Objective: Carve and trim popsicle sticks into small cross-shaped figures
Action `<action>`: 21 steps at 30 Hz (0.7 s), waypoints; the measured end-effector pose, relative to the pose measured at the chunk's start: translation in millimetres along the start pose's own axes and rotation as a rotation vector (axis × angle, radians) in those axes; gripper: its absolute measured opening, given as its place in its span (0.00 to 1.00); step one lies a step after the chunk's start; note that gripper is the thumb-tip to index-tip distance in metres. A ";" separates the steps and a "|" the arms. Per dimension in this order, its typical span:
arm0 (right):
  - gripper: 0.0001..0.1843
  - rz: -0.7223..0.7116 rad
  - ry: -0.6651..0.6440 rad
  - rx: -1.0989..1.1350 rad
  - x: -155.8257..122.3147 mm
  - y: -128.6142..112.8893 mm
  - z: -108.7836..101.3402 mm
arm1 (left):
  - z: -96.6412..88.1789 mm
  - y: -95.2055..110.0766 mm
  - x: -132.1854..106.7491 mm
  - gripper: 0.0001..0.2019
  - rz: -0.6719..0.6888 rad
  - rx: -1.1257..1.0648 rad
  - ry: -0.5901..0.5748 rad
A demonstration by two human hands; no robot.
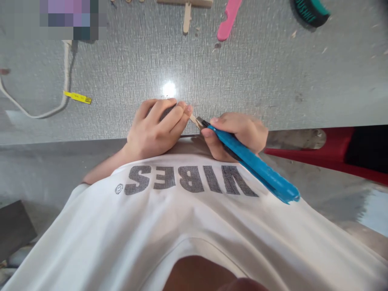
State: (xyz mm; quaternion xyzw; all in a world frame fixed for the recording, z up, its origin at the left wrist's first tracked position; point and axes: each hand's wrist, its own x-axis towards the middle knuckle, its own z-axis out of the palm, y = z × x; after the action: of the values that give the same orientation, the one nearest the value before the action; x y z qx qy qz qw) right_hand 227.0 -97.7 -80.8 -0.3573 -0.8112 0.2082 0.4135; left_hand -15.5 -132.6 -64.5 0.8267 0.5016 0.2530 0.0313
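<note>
My left hand (157, 127) is closed at the near edge of the grey table (242, 81), pinching a small pale wooden stick (194, 119) whose tip shows past my fingertips. In my right hand (239, 133) I grip a blue utility knife (254, 163), its handle slanting down to the right over my white shirt. The knife's blade tip (200, 121) touches the end of the stick. Most of the stick is hidden inside my left fingers.
At the far edge of the table lie wooden sticks (187, 18), a pink flat tool (229, 19) and a teal-and-black brush (311, 12). A white cable (65, 72) with a yellow tag (77, 97) runs at the left. A red object (330, 155) stands below the table at right.
</note>
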 end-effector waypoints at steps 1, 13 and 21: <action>0.10 -0.051 0.071 -0.006 3.4 -0.3 1.9 | 0.1 -0.1 -0.1 0.18 0.016 0.016 0.018; 0.06 -0.275 0.268 -0.032 23.2 -8.9 1.3 | 0.0 0.0 0.7 0.18 0.034 0.027 0.022; 0.10 -0.383 0.268 0.029 33.6 -6.0 -0.3 | 1.4 -1.7 -0.7 0.19 0.047 0.033 0.014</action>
State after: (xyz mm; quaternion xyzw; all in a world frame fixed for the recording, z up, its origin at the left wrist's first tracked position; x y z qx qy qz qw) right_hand 211.3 -76.4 -59.4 -0.2154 -0.7990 0.0882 0.5544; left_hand -16.5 -132.0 -66.5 0.8368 0.4864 0.2513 0.0080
